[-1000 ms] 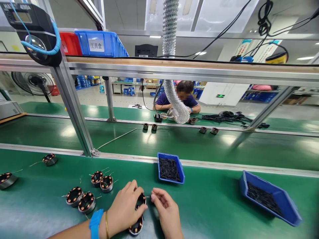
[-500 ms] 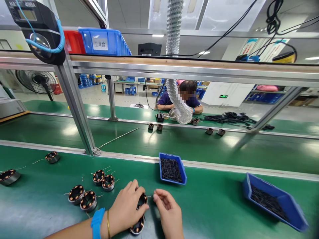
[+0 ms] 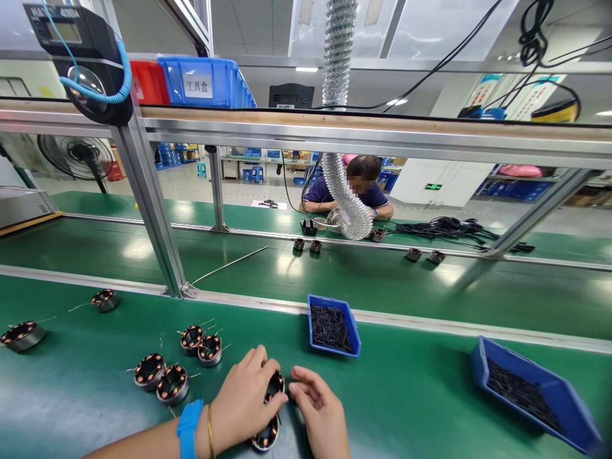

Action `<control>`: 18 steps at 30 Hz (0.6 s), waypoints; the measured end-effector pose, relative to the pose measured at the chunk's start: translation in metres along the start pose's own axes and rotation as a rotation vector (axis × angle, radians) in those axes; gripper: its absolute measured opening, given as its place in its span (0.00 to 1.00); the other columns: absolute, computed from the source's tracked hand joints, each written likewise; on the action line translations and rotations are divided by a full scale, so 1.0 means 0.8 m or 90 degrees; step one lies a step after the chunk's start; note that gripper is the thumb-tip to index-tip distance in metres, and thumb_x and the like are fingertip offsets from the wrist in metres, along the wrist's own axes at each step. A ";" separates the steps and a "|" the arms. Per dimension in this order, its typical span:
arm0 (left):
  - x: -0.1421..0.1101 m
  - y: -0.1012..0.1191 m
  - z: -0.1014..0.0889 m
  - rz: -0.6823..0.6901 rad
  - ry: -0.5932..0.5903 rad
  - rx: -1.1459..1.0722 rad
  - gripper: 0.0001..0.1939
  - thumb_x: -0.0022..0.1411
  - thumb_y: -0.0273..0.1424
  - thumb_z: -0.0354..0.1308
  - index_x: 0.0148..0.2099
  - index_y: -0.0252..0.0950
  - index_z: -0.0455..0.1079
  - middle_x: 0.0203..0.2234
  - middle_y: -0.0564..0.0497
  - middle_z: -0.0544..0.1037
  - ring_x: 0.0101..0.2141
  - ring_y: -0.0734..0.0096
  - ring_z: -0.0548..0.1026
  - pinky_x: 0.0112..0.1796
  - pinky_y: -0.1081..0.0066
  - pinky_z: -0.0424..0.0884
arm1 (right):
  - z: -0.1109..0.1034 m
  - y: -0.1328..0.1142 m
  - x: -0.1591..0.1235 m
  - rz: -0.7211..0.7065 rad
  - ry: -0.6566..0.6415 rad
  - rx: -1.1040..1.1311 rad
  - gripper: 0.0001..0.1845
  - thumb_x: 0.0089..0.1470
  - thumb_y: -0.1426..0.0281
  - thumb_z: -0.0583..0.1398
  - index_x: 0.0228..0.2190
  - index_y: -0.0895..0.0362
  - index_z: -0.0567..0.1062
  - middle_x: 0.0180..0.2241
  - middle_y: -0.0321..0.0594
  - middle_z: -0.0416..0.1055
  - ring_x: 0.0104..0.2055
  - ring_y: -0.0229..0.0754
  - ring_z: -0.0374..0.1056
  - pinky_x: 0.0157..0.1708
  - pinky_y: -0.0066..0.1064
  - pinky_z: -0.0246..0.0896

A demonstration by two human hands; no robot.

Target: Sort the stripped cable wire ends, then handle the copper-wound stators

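My left hand (image 3: 243, 401), with a blue wristband and a thin bangle, is wrapped over a round wound stator coil (image 3: 268, 432) that stands on edge on the green bench mat (image 3: 411, 401). My right hand (image 3: 319, 414) sits just to its right with the fingertips pinched at the top of the coil, on something too small to make out. Several more stator coils (image 3: 165, 380) lie flat to the left, some with loose wire ends. A small blue tray of black pieces (image 3: 333, 329) stands just beyond my hands.
A second blue tray (image 3: 535, 393) of black pieces lies at the right. An aluminium frame post (image 3: 152, 204) rises at the left. Beyond runs a green conveyor (image 3: 335, 274) with more coils; a person sits across it behind a silver duct hose (image 3: 344, 191).
My right hand has closed in on the coil, its fingertips now meeting my left thumb at the coil's top. The view has drifted slightly left, shifting everything rightward in frame.
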State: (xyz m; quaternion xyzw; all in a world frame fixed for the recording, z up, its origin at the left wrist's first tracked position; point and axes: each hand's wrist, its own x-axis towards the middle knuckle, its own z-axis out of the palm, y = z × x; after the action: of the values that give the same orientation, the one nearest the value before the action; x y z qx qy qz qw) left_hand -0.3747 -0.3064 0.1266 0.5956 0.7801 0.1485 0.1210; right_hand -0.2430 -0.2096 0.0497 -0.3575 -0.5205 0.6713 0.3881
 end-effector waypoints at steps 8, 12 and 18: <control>-0.001 0.001 0.000 -0.005 -0.008 -0.003 0.11 0.63 0.34 0.60 0.47 0.38 0.69 0.45 0.45 0.70 0.47 0.54 0.71 0.46 0.56 0.72 | -0.001 0.002 0.000 -0.025 -0.026 -0.078 0.25 0.35 0.53 0.74 0.34 0.57 0.85 0.31 0.49 0.83 0.34 0.52 0.79 0.38 0.39 0.76; -0.001 0.001 -0.002 -0.014 -0.011 -0.013 0.11 0.63 0.34 0.60 0.47 0.37 0.69 0.45 0.45 0.70 0.47 0.54 0.71 0.47 0.56 0.72 | -0.005 0.006 0.001 0.000 -0.053 -0.057 0.25 0.35 0.52 0.74 0.32 0.56 0.86 0.32 0.50 0.83 0.36 0.54 0.79 0.39 0.40 0.77; 0.002 0.002 0.001 -0.027 -0.018 -0.022 0.11 0.63 0.34 0.60 0.47 0.36 0.70 0.45 0.44 0.70 0.48 0.53 0.70 0.49 0.56 0.70 | -0.014 0.015 -0.005 -0.143 -0.182 -0.139 0.13 0.53 0.57 0.67 0.36 0.50 0.86 0.36 0.46 0.81 0.38 0.48 0.77 0.40 0.33 0.74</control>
State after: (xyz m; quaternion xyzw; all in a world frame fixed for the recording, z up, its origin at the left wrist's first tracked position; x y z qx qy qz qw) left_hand -0.3734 -0.3045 0.1262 0.5787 0.7881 0.1510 0.1456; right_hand -0.2330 -0.2099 0.0356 -0.2386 -0.6766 0.6071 0.3417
